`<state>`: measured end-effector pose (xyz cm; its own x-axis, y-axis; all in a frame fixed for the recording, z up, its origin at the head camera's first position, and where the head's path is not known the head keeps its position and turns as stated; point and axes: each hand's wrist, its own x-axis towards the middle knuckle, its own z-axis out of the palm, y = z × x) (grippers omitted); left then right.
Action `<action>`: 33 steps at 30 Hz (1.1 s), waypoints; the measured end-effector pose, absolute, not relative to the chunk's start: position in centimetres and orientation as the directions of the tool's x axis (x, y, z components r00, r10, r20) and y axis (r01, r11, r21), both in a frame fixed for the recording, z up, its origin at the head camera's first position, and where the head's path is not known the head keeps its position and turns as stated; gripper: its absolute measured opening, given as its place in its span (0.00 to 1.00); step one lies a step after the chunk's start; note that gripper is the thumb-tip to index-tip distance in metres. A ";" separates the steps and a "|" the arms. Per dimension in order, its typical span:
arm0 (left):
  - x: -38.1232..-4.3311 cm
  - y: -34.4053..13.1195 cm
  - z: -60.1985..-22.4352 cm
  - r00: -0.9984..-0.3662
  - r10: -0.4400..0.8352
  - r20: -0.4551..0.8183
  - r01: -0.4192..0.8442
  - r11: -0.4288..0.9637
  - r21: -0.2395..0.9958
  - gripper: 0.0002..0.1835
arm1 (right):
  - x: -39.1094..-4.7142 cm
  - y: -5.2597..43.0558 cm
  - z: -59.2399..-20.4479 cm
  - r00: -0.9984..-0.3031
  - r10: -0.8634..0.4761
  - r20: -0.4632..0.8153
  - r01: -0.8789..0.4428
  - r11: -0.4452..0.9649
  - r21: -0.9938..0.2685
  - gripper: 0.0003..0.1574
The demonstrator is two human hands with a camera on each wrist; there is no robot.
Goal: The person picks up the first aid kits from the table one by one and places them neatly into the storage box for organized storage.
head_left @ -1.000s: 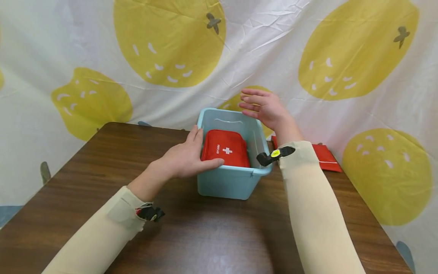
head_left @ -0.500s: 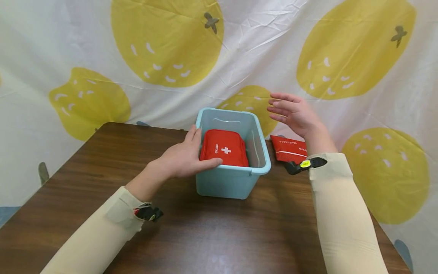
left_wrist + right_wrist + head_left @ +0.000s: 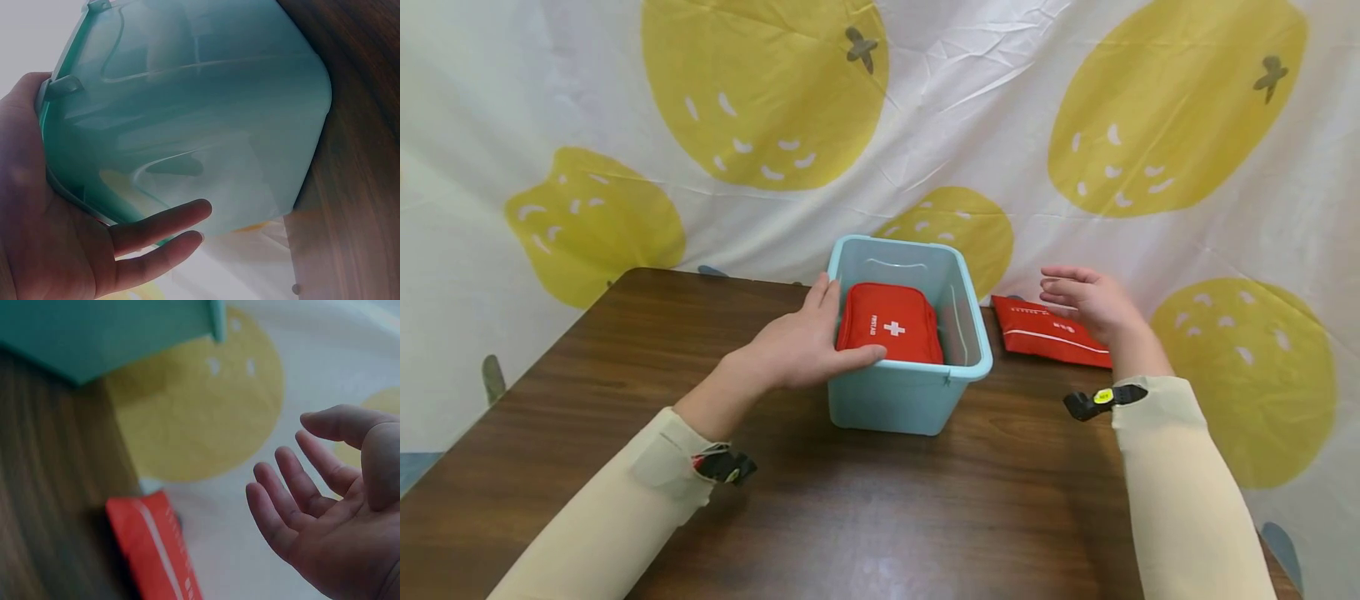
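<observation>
Currently, in the head view, a light blue bin stands upright on the tabletop, near the middle of the picture. A red first-aid pouch lies inside it, set toward the nine o'clock wall. The person's left grip rests at the bin's eight o'clock corner: thumb extended over the near rim, fingers straight along the side, not curled round anything. The right grip is raised off to the bin's three o'clock with fingers loosely bent, and it holds nothing. A flat red packet lies on the tabletop at the bin's three o'clock; the right grip partly overlaps its far end.

Change over the last second: the right grip has travelled from above the bin's one o'clock rim out to three o'clock and lower. The left grip, the bin and the pouch remain in place. As a judgement, the bin is kept steady and the free side is now better placed for the packet than for the bin.

Left wrist view: the rim runs down the nine o'clock side. Two straight fingers extend outside the wall at six o'clock; fingertip contact cannot be confirmed.

Right wrist view: the right grip appears at four o'clock, palm visible, fingers gently bent and spread. The packet lies at seven o'clock, apart from it; the bin shows at eleven o'clock.
</observation>
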<state>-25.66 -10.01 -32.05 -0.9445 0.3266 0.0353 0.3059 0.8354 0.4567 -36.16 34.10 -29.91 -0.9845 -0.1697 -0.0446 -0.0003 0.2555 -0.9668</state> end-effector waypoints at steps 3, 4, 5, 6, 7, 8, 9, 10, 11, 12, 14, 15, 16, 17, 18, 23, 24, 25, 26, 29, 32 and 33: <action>-25.7 -10.1 -32.0 -0.944 0.328 0.033 0.307 0.835 0.458 0.69 | -36.4 35.0 -31.3 -0.991 -0.116 -0.067 0.014 0.410 -0.912 0.34; -25.7 -10.1 -32.0 -0.944 0.329 0.034 0.307 0.834 0.458 0.69 | -36.5 35.2 -31.8 -0.993 -0.096 -0.072 0.020 0.457 -0.889 0.37; -25.7 -10.1 -32.0 -0.944 0.329 0.034 0.307 0.834 0.458 0.69 | -36.6 35.4 -32.2 -0.994 -0.078 -0.077 0.028 0.493 -0.869 0.39; -25.8 -10.1 -32.1 -0.944 0.329 0.034 0.307 0.835 0.457 0.69 | -36.7 35.5 -32.7 -0.995 -0.064 -0.081 0.035 0.527 -0.849 0.39; -25.8 -10.1 -32.1 -0.944 0.329 0.034 0.307 0.835 0.457 0.69 | -36.7 35.5 -33.1 -0.995 -0.051 -0.085 0.043 0.556 -0.830 0.39; -25.8 -10.2 -32.1 -0.944 0.328 0.033 0.306 0.835 0.457 0.69 | -36.8 35.5 -33.5 -0.995 -0.041 -0.090 0.049 0.580 -0.813 0.39; -25.8 -10.1 -32.1 -0.944 0.328 0.033 0.306 0.835 0.457 0.69 | -36.9 35.5 -33.9 -0.996 -0.031 -0.089 0.053 0.604 -0.795 0.38; -25.8 -10.1 -32.1 -0.944 0.328 0.034 0.307 0.835 0.456 0.69 | -37.0 35.5 -34.3 -0.996 -0.026 -0.090 0.054 0.627 -0.777 0.38; -25.8 -10.1 -32.1 -0.944 0.328 0.034 0.307 0.835 0.456 0.69 | -37.1 35.5 -34.6 -0.996 -0.024 -0.091 0.053 0.654 -0.755 0.38; -25.8 -10.1 -32.1 -0.943 0.330 0.035 0.309 0.835 0.455 0.69 | -37.2 35.5 -35.0 -0.995 -0.023 -0.093 0.052 0.686 -0.726 0.38; -25.8 -10.1 -32.1 -0.943 0.330 0.034 0.309 0.836 0.454 0.69 | -37.5 35.5 -35.7 -0.995 -0.024 -0.092 0.045 0.742 -0.669 0.39; -25.8 -10.1 -32.1 -0.943 0.331 0.034 0.310 0.836 0.453 0.69 | -37.7 35.4 -36.0 -0.995 -0.029 -0.094 0.039 0.767 -0.641 0.40; -25.8 -10.1 -32.1 -0.943 0.330 0.034 0.309 0.837 0.452 0.69 | -37.8 35.3 -36.3 -0.995 -0.031 -0.097 0.034 0.794 -0.607 0.40; -25.7 -10.1 -32.1 -0.944 0.330 0.032 0.308 0.837 0.453 0.69 | -38.0 35.3 -36.6 -0.994 -0.032 -0.101 0.031 0.822 -0.569 0.41; -25.8 -10.0 -32.1 -0.944 0.329 0.031 0.307 0.837 0.452 0.69 | -38.2 35.1 -36.8 -0.994 -0.030 -0.107 0.032 0.843 -0.536 0.42; -25.8 -10.0 -32.0 -0.944 0.327 0.028 0.303 0.835 0.459 0.69 | -38.9 34.5 -37.6 -0.983 -0.020 -0.183 0.061 0.903 -0.426 0.48; -25.8 -10.0 -32.0 -0.945 0.327 0.028 0.303 0.835 0.459 0.69 | -39.0 34.3 -37.7 -0.979 -0.025 -0.202 0.063 0.908 -0.415 0.49; -25.8 -10.0 -32.0 -0.944 0.327 0.029 0.304 0.835 0.460 0.69 | -39.1 34.2 -37.7 -0.975 -0.035 -0.218 0.056 0.915 -0.400 0.50; -25.8 -10.0 -32.0 -0.945 0.327 0.030 0.303 0.835 0.460 0.69 | -39.1 34.1 -37.7 -0.971 -0.047 -0.234 0.048 0.922 -0.384 0.51; -25.8 -10.0 -32.0 -0.944 0.328 0.034 0.306 0.836 0.456 0.69 | -39.1 33.8 -37.7 -0.963 -0.081 -0.255 0.016 0.934 -0.356 0.52; -25.8 -10.2 -32.1 -0.944 0.328 0.035 0.308 0.837 0.453 0.69 | -39.0 33.6 -37.8 -0.959 -0.098 -0.266 0.000 0.938 -0.347 0.53; -25.7 -10.2 -32.1 -0.944 0.328 0.034 0.307 0.837 0.453 0.69 | -38.9 33.5 -37.8 -0.959 -0.100 -0.267 -0.001 0.937 -0.349 0.53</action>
<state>-25.74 -10.20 -32.08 -0.9441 0.3278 0.0335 0.3068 0.8372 0.4528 -38.90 33.53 -37.84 -0.9586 -0.0999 -0.2667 -0.0006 0.9372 -0.3489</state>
